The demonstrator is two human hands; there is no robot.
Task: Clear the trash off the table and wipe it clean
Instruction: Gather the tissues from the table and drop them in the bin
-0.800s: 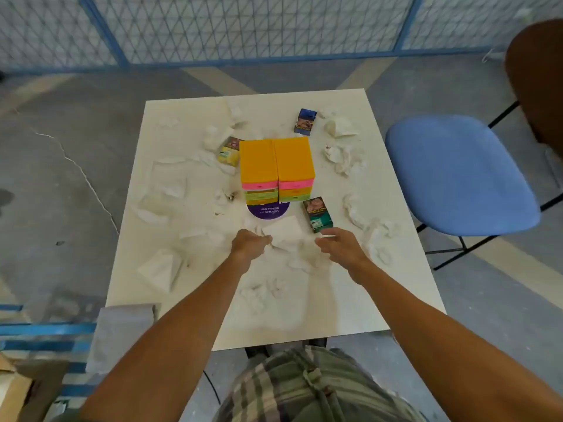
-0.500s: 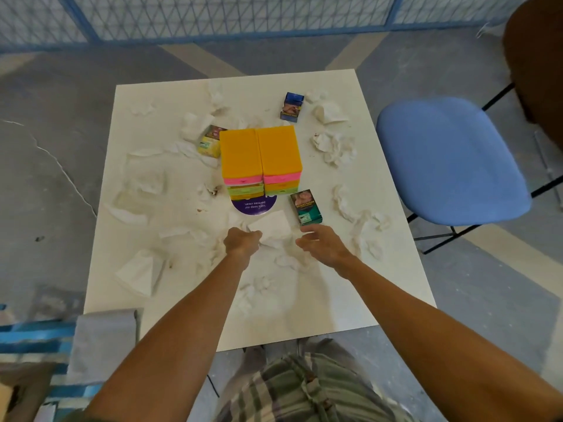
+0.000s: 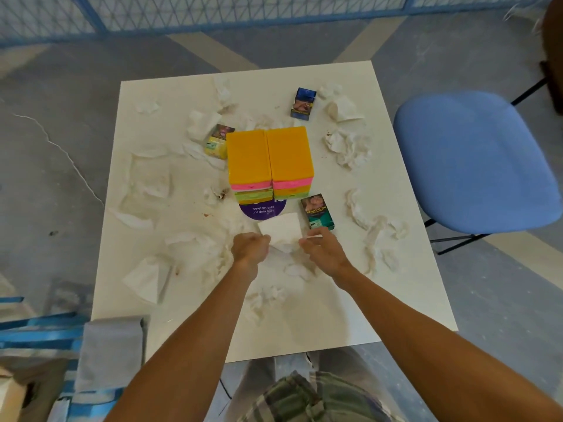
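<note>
A white square table [image 3: 380, 300] is littered with several crumpled white tissues and small cartons. My left hand [image 3: 250, 247] and my right hand [image 3: 323, 248] both pinch one white tissue [image 3: 281, 230] just in front of the stacked boxes. A green cigarette pack [image 3: 316, 212] stands right beside my right hand. A blue pack [image 3: 303, 104] lies at the far side and a yellow pack [image 3: 218, 141] sits left of the stack. More tissues lie crumpled at the right [image 3: 350, 146] and folded at the near left [image 3: 149, 278].
Two stacks of orange, pink and green boxes [image 3: 269, 161] stand mid-table on a purple round sticker [image 3: 262, 210]. A blue chair [image 3: 475, 162] stands to the right. A grey cloth [image 3: 109, 351] hangs at the near left corner. A blue wire fence [image 3: 213, 13] runs behind.
The view has shifted closer over the table. Both hands stayed at the white tissue in front of the boxes and have closed in on it from either side.
</note>
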